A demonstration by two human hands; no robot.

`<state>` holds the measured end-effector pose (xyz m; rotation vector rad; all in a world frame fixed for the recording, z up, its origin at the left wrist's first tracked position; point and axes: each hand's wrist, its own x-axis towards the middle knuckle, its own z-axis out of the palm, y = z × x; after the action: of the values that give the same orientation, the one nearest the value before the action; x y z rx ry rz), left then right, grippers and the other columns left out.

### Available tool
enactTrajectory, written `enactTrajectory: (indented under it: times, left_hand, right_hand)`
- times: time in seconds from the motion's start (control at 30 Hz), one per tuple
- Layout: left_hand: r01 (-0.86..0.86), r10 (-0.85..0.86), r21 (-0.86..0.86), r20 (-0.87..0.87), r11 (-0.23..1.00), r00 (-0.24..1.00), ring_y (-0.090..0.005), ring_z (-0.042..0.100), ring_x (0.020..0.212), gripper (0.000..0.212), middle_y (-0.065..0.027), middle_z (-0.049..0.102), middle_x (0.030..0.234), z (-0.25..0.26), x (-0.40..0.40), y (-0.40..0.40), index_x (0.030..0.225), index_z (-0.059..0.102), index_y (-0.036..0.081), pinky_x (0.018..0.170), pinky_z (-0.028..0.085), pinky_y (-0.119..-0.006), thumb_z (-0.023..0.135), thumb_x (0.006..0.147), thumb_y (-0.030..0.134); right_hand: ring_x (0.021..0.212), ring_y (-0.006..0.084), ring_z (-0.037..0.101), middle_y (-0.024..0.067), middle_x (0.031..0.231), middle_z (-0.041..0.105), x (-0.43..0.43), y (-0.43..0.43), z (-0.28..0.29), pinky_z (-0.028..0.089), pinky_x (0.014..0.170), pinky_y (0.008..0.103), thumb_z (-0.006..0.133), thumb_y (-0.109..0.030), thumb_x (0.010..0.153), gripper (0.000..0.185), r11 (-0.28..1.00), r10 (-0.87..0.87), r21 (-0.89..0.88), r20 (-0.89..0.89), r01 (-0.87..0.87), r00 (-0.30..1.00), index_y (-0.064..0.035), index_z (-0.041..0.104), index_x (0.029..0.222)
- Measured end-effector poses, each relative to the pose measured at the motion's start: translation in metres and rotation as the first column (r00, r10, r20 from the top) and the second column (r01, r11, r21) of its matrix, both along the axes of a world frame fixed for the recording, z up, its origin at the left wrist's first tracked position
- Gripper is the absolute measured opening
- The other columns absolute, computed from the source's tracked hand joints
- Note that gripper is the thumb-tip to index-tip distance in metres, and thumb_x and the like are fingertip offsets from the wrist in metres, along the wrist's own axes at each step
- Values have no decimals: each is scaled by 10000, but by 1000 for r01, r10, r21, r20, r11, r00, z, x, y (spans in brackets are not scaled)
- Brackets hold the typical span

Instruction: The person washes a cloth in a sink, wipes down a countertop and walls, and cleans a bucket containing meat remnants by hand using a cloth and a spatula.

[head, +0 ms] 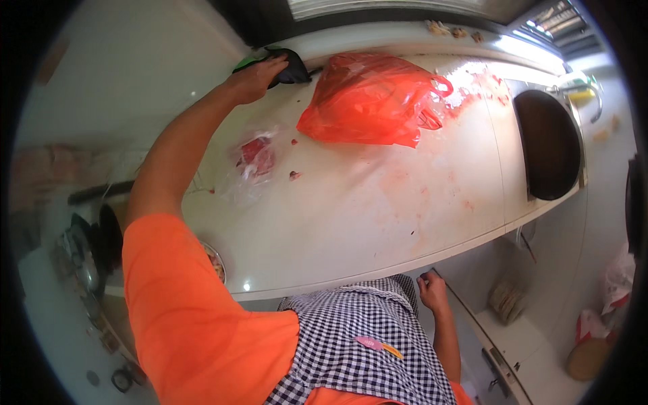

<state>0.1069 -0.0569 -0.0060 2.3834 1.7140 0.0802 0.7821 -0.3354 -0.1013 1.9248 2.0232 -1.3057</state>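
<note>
At the far left corner of the white countertop (pixel 314 217), my left hand (pixel 260 76) lies over a black and green object (pixel 293 66), perhaps a bag or cloth. Its fingers stretch across the top; whether they grip is unclear. Just right of it sits a full, translucent red plastic bag (pixel 374 101) with loop handles. Nearer me, a clear plastic bag (pixel 255 157) shows raw-looking red meat inside. My right hand (pixel 433 289) hangs below the counter's front edge, fingers curled, close to a dark-edged panel. I cannot tell if it touches anything.
A dark round basin or pan (pixel 549 144) sits at the right by the faucet (pixel 600 101). Reddish wet stains (pixel 471 96) and small scraps (pixel 294 175) mark the counter. A bowl of food (pixel 215 260) is partly behind my left sleeve. A window (pixel 405 7) lies beyond.
</note>
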Motion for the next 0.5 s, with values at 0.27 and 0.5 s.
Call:
enactTrajectory:
  times: [0.27,0.5]
  left_hand:
    - [-451,239,412,470,792,850,-317,650,1104,268,-166,655,1255,76,-26,-119,1226,632,3,938,519,-382,520,998,86]
    - [-332,-106,-213,679,919,-727,-304,532,1317,452,-137,568,1422,86,43,-329,1405,507,13,1165,365,-470,472,1070,313]
  right_hand:
    - [591,292,634,206,750,661,4,30,20,498,568,381,710,-143,910,172,958,175,249,-128,-139,976,23,695,953]
    - [645,313,646,206,859,681,-46,71,48,517,637,412,701,-163,918,199,874,408,362,-188,-323,894,22,683,987]
